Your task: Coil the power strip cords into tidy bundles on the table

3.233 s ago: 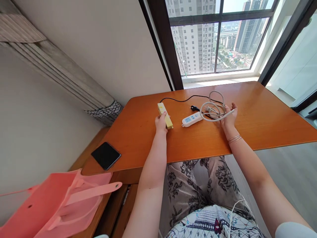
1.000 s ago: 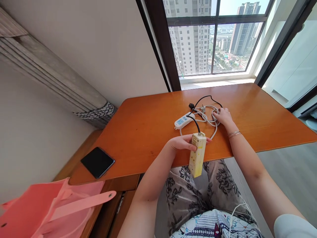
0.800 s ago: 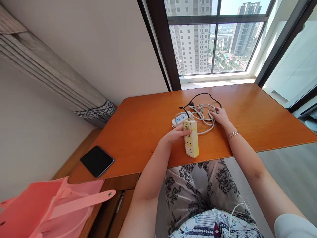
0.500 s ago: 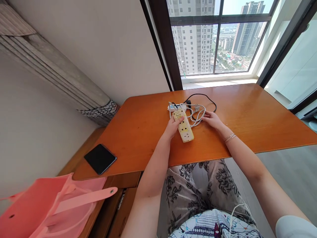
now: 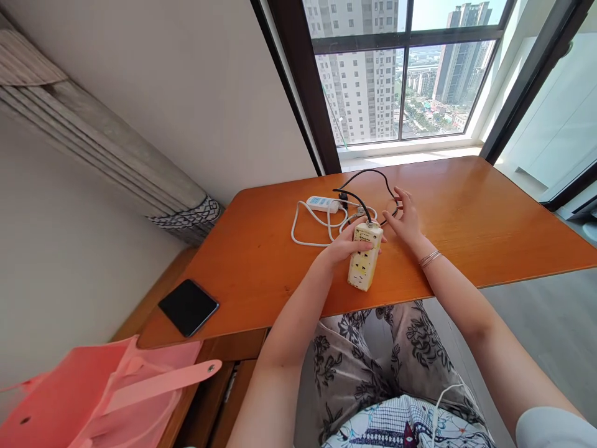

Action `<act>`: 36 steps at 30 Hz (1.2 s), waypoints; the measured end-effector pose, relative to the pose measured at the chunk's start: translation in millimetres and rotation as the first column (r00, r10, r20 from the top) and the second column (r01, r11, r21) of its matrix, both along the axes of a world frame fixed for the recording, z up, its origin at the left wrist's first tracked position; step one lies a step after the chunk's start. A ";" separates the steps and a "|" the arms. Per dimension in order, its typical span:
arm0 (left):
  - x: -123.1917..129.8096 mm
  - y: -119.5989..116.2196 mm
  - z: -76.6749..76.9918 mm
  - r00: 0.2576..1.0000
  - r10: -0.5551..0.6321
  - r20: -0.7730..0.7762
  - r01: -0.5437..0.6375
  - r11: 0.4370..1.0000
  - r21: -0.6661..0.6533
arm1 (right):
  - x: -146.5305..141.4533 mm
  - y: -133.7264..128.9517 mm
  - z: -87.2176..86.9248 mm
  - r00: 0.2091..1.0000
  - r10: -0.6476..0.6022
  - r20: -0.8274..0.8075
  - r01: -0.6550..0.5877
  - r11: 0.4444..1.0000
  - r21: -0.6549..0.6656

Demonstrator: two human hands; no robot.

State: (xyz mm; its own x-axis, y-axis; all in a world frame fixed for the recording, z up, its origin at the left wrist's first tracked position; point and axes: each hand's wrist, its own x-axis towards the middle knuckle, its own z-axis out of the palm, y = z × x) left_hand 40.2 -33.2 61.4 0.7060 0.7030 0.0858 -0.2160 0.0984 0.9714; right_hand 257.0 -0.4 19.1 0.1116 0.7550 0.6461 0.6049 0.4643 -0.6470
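My left hand (image 5: 347,244) grips a yellowed power strip (image 5: 364,264) near its cord end, tilted above the wooden table. A black cord (image 5: 358,198) leaves the top of that strip and loops behind it. My right hand (image 5: 403,218) is raised just right of the strip, fingers apart, close to the black cord's loop; whether it touches the cord I cannot tell. Behind my left hand lies a second, white power strip (image 5: 321,203) with its white cable (image 5: 295,231) in loose loops. A black plug (image 5: 344,199) sits beside it.
A dark tablet (image 5: 188,307) lies at the table's left end. Pink bags (image 5: 93,386) hang or stand beyond the left edge. The wooden table (image 5: 261,249) runs to the window (image 5: 401,93) at the back. A tied curtain (image 5: 116,149) is on the left.
My left hand has brought the yellowed strip right and nearer to me. The white cable has spread to the left, and my right hand has let go of it and lifted.
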 end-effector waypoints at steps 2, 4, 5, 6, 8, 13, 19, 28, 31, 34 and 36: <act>12.0 -2.8 8.3 0.994 -0.111 0.005 0.111 0.994 -0.008 | 1.0 -2.3 2.3 0.999 0.010 0.051 -0.013 0.998 0.063; 22.3 -5.5 13.1 0.985 -0.170 0.024 0.171 0.985 -0.009 | -0.4 -5.1 4.1 0.993 0.055 0.100 -0.065 0.992 0.105; 26.5 -6.9 13.9 0.981 -0.191 0.036 0.192 0.981 -0.015 | -1.6 -6.5 4.9 0.989 0.084 0.119 -0.099 0.988 0.120; 29.8 -8.3 13.6 0.976 -0.215 0.043 0.217 0.976 -0.028 | -3.0 -7.9 5.9 0.985 0.110 0.134 -0.127 0.984 0.129; 34.2 -11.0 9.9 0.954 -0.297 0.031 0.298 0.951 -0.079 | -5.9 -10.6 7.9 0.979 0.135 0.150 -0.156 0.979 0.133; 38.8 -14.7 -12.1 0.889 -0.455 -0.055 0.432 0.872 -0.230 | -14.2 -14.8 13.5 0.968 0.176 0.176 -0.200 0.971 0.128; 44.6 -14.0 -27.3 0.903 -0.428 0.022 0.423 0.880 -0.214 | -23.5 -15.9 18.2 0.931 0.281 0.232 -0.319 0.937 0.146; 28.3 -24.0 -2.2 0.962 -0.255 0.095 0.261 0.964 -0.050 | -15.8 -18.4 23.1 0.982 0.094 0.165 -0.121 0.980 0.161; 19.6 -17.5 -3.8 0.973 -0.196 0.121 0.201 0.979 -0.030 | -11.0 -15.6 21.9 0.981 0.007 0.192 -0.028 0.993 0.112; 11.5 -8.2 -7.7 0.978 -0.103 0.183 0.109 0.994 -0.021 | -5.3 -12.9 22.1 0.974 -0.071 0.213 0.066 0.997 0.031; 6.8 -3.7 -7.2 0.975 0.000 0.224 0.009 0.999 -0.042 | -1.4 -11.1 22.3 0.965 -0.066 0.253 0.079 0.996 -0.040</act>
